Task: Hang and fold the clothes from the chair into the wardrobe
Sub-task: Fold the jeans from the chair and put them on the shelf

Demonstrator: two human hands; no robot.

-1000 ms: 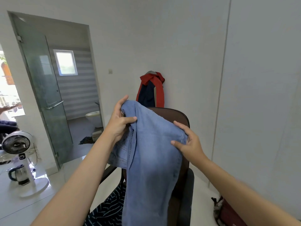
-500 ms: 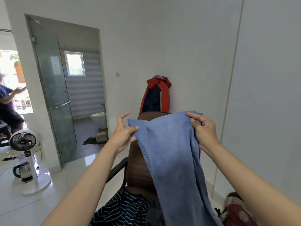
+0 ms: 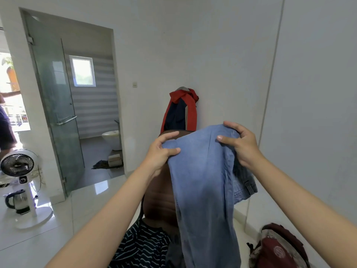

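White wall (image 3: 202,45) is seen far across the scene, with a flat white panel (image 3: 318,93) on the right; whether it belongs to a wardrobe cannot be told. An open doorway with a glass door (image 3: 54,105) is seen far left; a toilet (image 3: 112,139) and a small window (image 3: 82,71) are visible through it.

Blue jeans (image 3: 204,186) are held up near centre, in front of the brown chair (image 3: 160,200), draped down past the lower edge of the view. The waistband end is bunched and hangs on the right, below the right hand. The chair back is partly covered by the jeans.

A red and navy jacket (image 3: 181,111) is hung on the far wall, just behind the chair top. A dark striped garment (image 3: 143,246) is left on the chair seat, near, lower centre. A maroon bag (image 3: 278,248) is seen on the floor, near right. A white standing fan (image 3: 18,167) and a kettle (image 3: 18,202) just beside its base are seen on the left. Part of another person is seen at the far left edge.

Left hand (image 3: 160,153): the grip is clenched on the left top edge of the jeans, thumb in front, fingers over the fold. Right hand (image 3: 241,144): the right top edge of the jeans is grasped, fingers curled over the top and thumb pressed on the near face. Both hands are level, well apart, with the cloth spread between them.
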